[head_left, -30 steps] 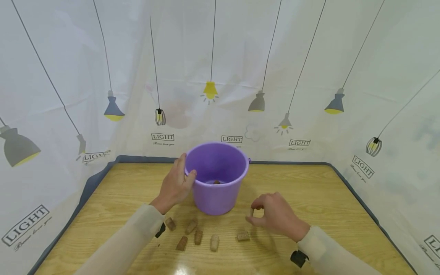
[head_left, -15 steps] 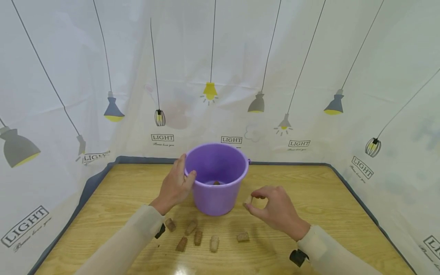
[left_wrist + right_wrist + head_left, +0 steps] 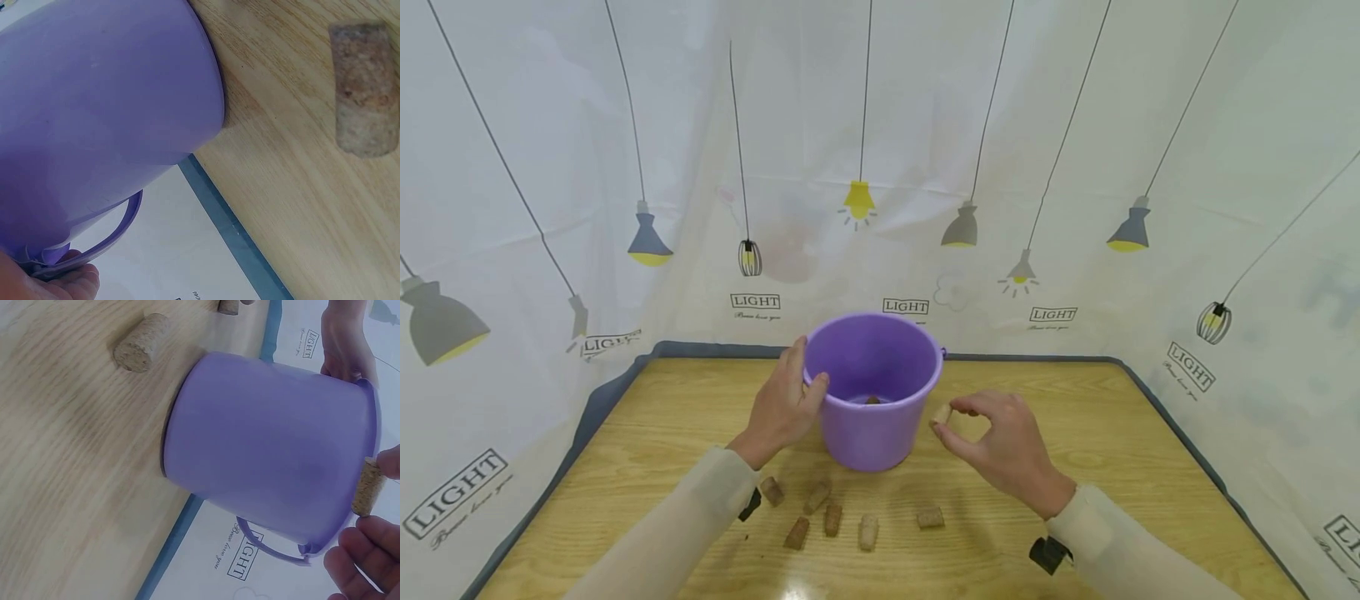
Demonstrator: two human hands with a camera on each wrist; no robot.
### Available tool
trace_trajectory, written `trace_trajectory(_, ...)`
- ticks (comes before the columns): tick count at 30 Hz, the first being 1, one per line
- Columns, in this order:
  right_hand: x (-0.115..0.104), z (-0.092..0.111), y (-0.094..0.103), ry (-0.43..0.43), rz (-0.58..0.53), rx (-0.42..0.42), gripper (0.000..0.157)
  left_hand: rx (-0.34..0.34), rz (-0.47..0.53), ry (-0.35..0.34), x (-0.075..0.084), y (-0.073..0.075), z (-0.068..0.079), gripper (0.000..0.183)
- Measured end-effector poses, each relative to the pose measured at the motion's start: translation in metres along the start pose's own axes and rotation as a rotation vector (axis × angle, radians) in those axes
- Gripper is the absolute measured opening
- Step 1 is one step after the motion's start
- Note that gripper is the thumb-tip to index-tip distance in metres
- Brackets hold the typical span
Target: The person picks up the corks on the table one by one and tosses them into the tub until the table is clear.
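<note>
A purple bucket [image 3: 874,433] stands upright on the wooden table, with a small brownish thing [image 3: 872,400] visible inside on its bottom. My left hand [image 3: 782,404] grips the bucket's left rim, thumb over the inner side and fingers outside; in the left wrist view its fingers [image 3: 78,284] lie by the bucket's handle [image 3: 119,231]. Just right of the bucket, my right hand [image 3: 1011,442] pinches a cork [image 3: 367,487] by its two ends between thumb and fingers. In the head view this cork is raised beside the bucket's wall, below rim height.
Several corks lie on the table in front of the bucket, among them a pale cork [image 3: 868,532] and one cork [image 3: 930,517] farther right. A white curtain [image 3: 1037,125] printed with lamps surrounds the table [image 3: 1075,417] at the back and sides.
My right hand has lifted the cork up from near the table and tilted it, moving away from me alongside the bucket. The left hand and bucket stay in place.
</note>
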State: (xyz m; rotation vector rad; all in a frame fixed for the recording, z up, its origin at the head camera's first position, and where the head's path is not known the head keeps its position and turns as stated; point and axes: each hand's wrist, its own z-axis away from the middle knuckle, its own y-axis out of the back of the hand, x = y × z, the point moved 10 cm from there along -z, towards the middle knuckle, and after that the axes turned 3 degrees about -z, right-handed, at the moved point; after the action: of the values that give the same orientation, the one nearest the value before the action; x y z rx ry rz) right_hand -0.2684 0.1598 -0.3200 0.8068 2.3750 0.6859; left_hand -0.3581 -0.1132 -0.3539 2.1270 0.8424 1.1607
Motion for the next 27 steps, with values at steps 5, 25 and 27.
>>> trace_trajectory(5,-0.002,-0.007,0.008,0.02,-0.03,0.05,0.029,-0.003,0.001,-0.001,0.0,-0.001,0.0,0.073)
trace_trajectory(25,-0.007,-0.034,0.012,0.01,-0.034,0.139,0.033,-0.005,0.001,-0.001,-0.001,-0.002,0.001,0.074)
trace_trajectory(27,-0.008,-0.036,0.011,0.006,-0.037,0.137,0.033,-0.005,0.003,-0.003,-0.002,-0.002,0.001,0.074)
